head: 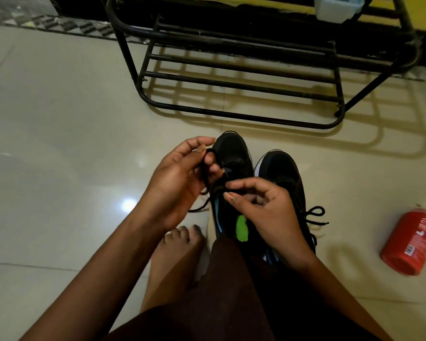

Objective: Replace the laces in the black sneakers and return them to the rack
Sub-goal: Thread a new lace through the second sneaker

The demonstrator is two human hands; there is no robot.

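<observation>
A person sits on a pale tiled floor [59,119]. Two black sneakers stand side by side at the centre, toes toward 12 o'clock: the first sneaker [231,148], and the second sneaker [280,166] at its 3 o'clock, its lace in a bow. The hands are apart, both clamped on a black lace [210,153] above the first sneaker. The left hand [180,183] grips a loop and the right hand [263,210] pinches a strand. A black metal rack [231,43] stands at 12 o'clock. A red bottle [408,242] lies at 4 o'clock.
</observation>
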